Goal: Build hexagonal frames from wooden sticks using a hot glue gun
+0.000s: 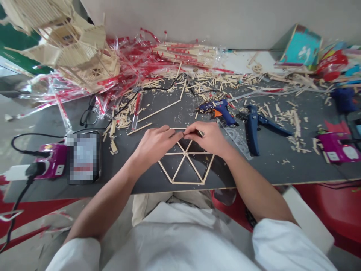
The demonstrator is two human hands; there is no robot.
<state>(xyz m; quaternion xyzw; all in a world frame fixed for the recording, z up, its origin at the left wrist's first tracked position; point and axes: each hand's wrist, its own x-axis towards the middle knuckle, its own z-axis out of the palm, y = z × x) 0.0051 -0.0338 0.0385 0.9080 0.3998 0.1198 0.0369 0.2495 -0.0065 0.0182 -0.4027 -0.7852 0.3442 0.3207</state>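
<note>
A hexagonal frame of thin wooden sticks (179, 168), with spokes meeting in its middle, lies flat on the dark table before me. Over its far left side rests my left hand (155, 144), fingers bent and close together, the thumb and fingertips reaching toward the far edge. My right hand (208, 136) comes in over the far right side with its thumb and fingers pinched. The fingertips of both hands almost meet at the frame's far stick. Whatever small thing they pinch is hidden by the fingers.
Right of the frame lie a blue glue gun (221, 110), a clear plastic ruler (237, 141) and a blue-handled cutter (253, 130). A phone (84, 158) and a purple power socket (53, 160) sit left. Behind are stick scraps, red-and-clear wrappers (126, 64) and a large stick model (76, 49).
</note>
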